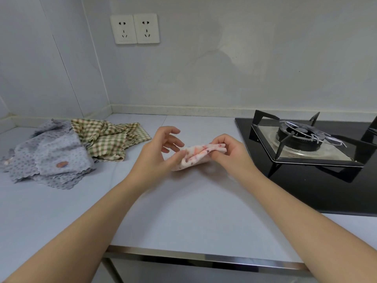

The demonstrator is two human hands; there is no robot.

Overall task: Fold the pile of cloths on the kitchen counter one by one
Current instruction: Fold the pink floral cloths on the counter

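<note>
A small white cloth with pink and red spots (194,158) is folded into a thick wad just above the counter's middle. My right hand (226,152) pinches its right end between thumb and fingers. My left hand (161,152) is at its left end with the thumb against the cloth and the fingers spread loosely above it. To the left lies the pile: a green and cream checked cloth (110,139) crumpled at the back, and grey dotted cloths (55,158) spread in front of it.
A black gas hob (318,180) with a burner and pan support (302,137) fills the counter's right side. The pale counter (163,211) has a metal front edge (204,257). Two wall sockets (134,28) sit above on the back wall.
</note>
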